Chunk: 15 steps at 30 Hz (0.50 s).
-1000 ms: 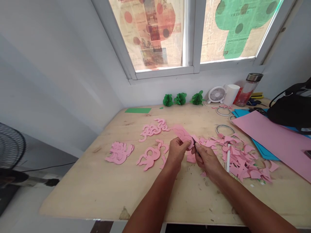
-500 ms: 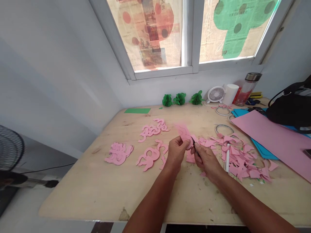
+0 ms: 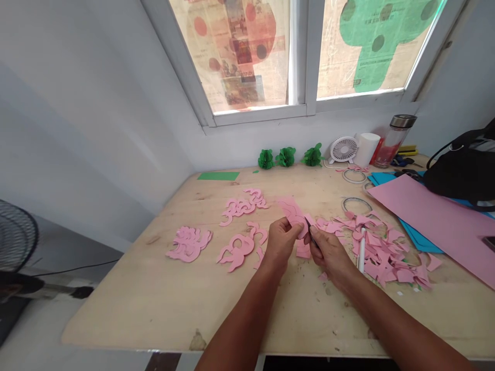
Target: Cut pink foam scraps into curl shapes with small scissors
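Note:
Pinched between the thumb and fingers of my left hand (image 3: 282, 239) is a piece of pink paper (image 3: 293, 212) with curved outlines on it. My right hand (image 3: 327, 252) is closed around a pair of dark scissors (image 3: 308, 225), whose blades meet the paper's right edge. Most of the scissors' handle is hidden by my fingers. Left of my hands lie curved pink cut-outs (image 3: 238, 251), more pink cut-outs (image 3: 243, 206) behind them, and a stacked group of pink shapes (image 3: 189, 243) farther left.
Pink scraps (image 3: 382, 252) and a white pen (image 3: 362, 251) lie to the right. Beyond are tape rings (image 3: 356, 199), a large pink sheet (image 3: 436, 221) over blue sheets (image 3: 419, 238), and a black bag (image 3: 462, 175). Green paper ornaments (image 3: 286, 157), a small fan (image 3: 344, 150) and a bottle (image 3: 395, 141) line the wall.
Both hands stay in nearly the same place. The scissor blades have shifted slightly against the pink paper, and its far end, blurred before, looks steadier.

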### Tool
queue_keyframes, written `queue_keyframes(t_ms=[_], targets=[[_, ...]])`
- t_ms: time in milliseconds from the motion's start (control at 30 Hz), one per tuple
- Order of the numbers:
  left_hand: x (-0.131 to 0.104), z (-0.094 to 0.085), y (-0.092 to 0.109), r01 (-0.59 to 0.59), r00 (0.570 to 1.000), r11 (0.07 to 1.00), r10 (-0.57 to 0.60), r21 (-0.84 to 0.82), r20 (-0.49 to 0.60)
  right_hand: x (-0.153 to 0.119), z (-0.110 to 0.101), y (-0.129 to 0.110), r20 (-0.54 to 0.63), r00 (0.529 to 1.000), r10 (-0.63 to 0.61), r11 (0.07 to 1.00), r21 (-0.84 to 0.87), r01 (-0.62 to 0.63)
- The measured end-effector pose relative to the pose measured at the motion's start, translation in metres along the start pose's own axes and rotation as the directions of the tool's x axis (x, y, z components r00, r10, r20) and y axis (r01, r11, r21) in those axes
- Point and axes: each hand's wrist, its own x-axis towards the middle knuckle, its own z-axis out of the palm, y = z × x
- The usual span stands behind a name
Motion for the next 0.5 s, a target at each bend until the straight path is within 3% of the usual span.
queue_keyframes(t_ms=[500], targets=[[-0.0005,-0.0017,-0.0030,-0.025,1.000,0.999,0.025,0.019,0.018,0.0005,-0.0010,0.0022,-0.002,1.000,-0.004,1.000,-0.007,0.004]])
